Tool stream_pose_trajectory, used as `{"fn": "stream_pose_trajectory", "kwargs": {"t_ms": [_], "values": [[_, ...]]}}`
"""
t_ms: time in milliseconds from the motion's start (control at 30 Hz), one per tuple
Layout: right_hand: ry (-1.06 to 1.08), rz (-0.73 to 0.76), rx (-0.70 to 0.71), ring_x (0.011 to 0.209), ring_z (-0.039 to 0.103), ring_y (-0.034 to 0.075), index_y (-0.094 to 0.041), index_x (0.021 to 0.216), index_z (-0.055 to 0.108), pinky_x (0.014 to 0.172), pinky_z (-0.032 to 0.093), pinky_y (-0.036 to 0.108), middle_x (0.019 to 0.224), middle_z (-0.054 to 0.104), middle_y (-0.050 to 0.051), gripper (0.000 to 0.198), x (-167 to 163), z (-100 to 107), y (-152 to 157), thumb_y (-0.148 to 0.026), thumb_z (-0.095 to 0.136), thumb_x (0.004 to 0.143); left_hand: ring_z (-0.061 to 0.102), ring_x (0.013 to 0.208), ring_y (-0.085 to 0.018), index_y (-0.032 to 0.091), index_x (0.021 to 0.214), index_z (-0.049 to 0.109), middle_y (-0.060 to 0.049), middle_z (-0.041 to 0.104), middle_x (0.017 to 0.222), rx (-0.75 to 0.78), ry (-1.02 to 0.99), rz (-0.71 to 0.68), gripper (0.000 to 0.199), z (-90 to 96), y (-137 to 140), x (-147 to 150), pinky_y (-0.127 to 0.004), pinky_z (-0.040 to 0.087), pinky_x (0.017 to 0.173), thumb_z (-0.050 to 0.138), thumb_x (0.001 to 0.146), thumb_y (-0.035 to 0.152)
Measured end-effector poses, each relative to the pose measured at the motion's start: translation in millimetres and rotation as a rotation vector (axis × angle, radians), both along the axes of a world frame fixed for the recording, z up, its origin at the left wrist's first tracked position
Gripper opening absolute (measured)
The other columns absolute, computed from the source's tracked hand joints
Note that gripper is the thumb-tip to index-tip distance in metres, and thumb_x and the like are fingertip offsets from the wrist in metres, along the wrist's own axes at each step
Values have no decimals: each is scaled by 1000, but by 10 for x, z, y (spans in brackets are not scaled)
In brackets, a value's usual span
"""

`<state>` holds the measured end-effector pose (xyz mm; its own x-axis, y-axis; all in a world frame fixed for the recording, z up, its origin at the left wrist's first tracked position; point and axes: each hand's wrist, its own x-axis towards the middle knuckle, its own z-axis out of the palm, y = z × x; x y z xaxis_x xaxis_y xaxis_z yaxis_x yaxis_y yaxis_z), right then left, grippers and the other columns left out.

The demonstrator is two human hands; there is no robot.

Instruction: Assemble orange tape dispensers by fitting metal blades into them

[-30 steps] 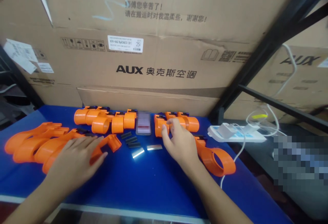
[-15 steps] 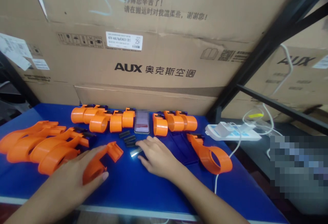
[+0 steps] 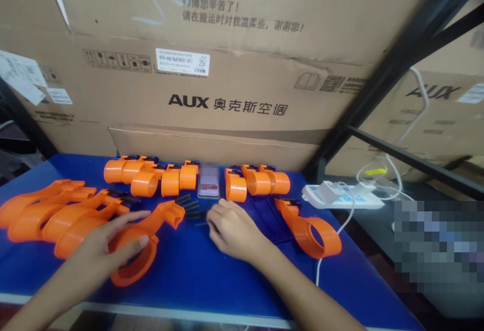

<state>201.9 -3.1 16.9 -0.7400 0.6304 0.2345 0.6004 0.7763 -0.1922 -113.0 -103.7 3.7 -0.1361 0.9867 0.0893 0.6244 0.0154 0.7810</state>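
Observation:
My left hand [image 3: 109, 250] grips an orange plastic tape dispenser [image 3: 134, 273] by its ring, thumb across the ring and fingers behind. Its arm slants up to the right and ends in a bare orange channel [image 3: 176, 214]. The fingers of my right hand [image 3: 234, 230] are curled closed just above the blue tabletop. A thin edge of a small metal strip [image 3: 201, 224] shows at their tips; most of it is hidden. Several small dark strips [image 3: 189, 206] lie between the two hands.
Orange dispensers with dark end pieces [image 3: 145, 183] line the back, around a phone [image 3: 208, 189]. More overlap at left [image 3: 30, 222], and one lies at right [image 3: 321, 237] near dark blue parts [image 3: 268, 220]. A white power strip [image 3: 342, 196] and cable sit right; a cardboard box [image 3: 234, 68] stands behind.
The dispenser in my left hand has turned, so its ring faces me more and its arm end sits farther right. My right fingers have curled in, and the shiny strip now shows only as an edge.

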Motion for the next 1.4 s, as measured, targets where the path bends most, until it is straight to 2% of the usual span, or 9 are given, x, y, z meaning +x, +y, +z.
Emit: {"fn": "stream_pose_trajectory", "kwargs": {"t_ms": [167,300,467,567,800,1000,1233,1333,1400], "values": [[537,-153,-443,62,58,15,-22,85,55,60,43,26,72,66,-1,7,-39,-56,-24,-16,56,88,66,124,-38,34,136,64,-2,75,128,72,48,35,57,-33,45,117,-50,53,104,73,83,54],[1020,-123,-761,78,69,16,-23,87,53,69,54,28,92,72,3,11,-96,-12,-53,-29,56,96,65,126,-37,34,148,53,-4,71,135,89,3,0,69,-45,76,303,-54,49,109,73,84,52],[1139,-50,-950,104,68,20,-21,85,61,85,61,34,129,64,6,22,-138,64,-87,-41,68,93,62,129,-38,34,152,48,-6,66,143,52,-141,-40,75,-61,101,609,-55,51,107,75,84,48],[1206,-60,-1044,104,67,20,-21,87,64,83,64,37,121,66,5,25,-155,20,-62,-43,75,89,62,129,-40,33,150,52,-8,68,140,-12,-256,-64,74,-90,100,769,-57,50,107,79,82,45],[1322,-161,-1069,75,63,8,-19,83,65,88,63,31,80,60,-4,30,-140,-15,-10,-44,82,82,51,142,-30,33,150,50,-8,54,155,-46,-689,-247,61,-103,127,1096,-48,42,117,68,93,40],[1311,-128,-1130,76,67,11,-20,86,63,78,65,31,80,62,-3,31,-110,91,-85,-46,80,84,68,117,-30,28,142,56,-10,72,128,-41,-686,-203,51,-53,242,1176,-42,54,100,66,94,43],[1361,-167,-1048,75,67,12,-20,86,60,74,65,28,82,63,-3,31,-134,46,-78,-46,78,86,51,141,-28,34,145,54,-5,56,153,17,-746,-257,50,18,329,1360,-38,45,112,64,96,42],[1365,-169,-998,72,66,12,-21,86,59,73,65,30,82,60,-4,29,-112,63,-58,-45,76,88,68,116,-25,29,135,61,-8,70,133,-5,-820,-305,47,68,484,1368,-33,54,98,71,91,40],[1357,-188,-910,71,66,13,-22,86,58,72,64,31,86,62,-2,28,-73,92,-47,-46,72,90,72,82,-18,24,125,66,-5,78,99,-33,-864,-291,39,90,630,1335,-27,57,78,71,91,42]]}}
